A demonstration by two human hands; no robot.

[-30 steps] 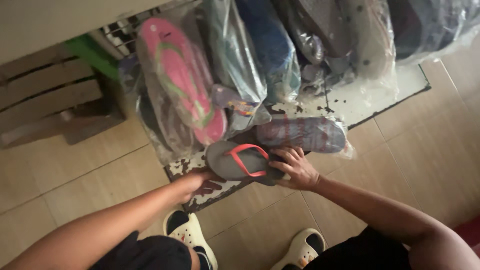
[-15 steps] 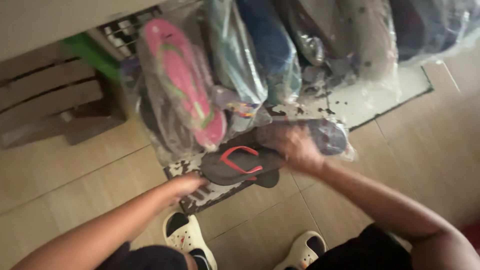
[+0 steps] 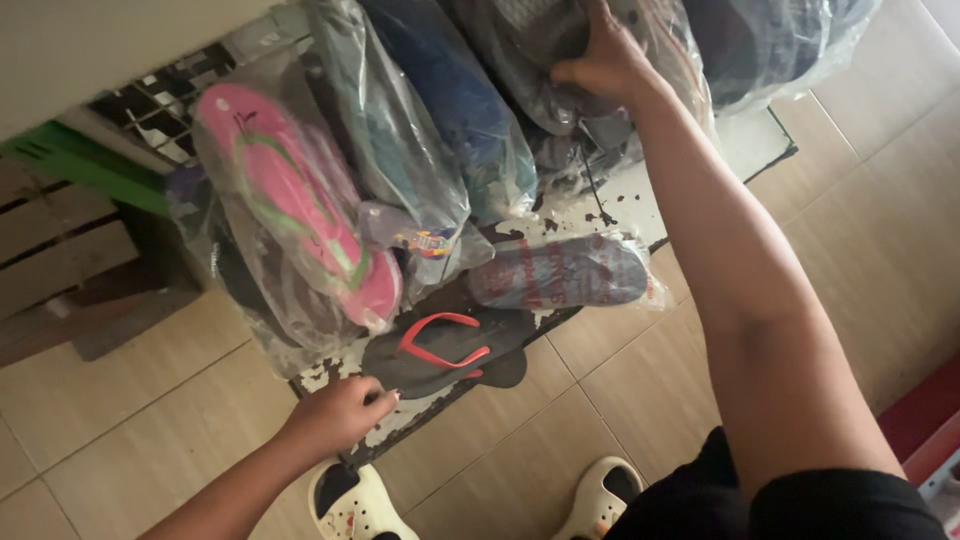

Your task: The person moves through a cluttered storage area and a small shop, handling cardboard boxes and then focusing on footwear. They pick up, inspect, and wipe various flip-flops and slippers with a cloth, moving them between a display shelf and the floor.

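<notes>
Grey flip-flop (image 3: 445,352), red strap, on near counter (image 3: 640,205) edge; left hand (image 3: 335,412) curled, touching its heel. Right hand (image 3: 605,55) far, gripping plastic bag (image 3: 520,70) holding dark sandals. Pink flip-flop (image 3: 290,195) bagged, left.

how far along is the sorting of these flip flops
Done: a grey flip-flop pair with red straps lies unwrapped on the mat. In hand: left hand touches it; right hand grips a dark bagged pair. Left: the pink bagged pair and others remain wrapped.

Both forearms are bare, with no sleeves or jewellery showing. Near the bottom right hangs a black garment (image 3: 800,500), and cream clogs (image 3: 355,505) with strap holes cover the feet.
</notes>
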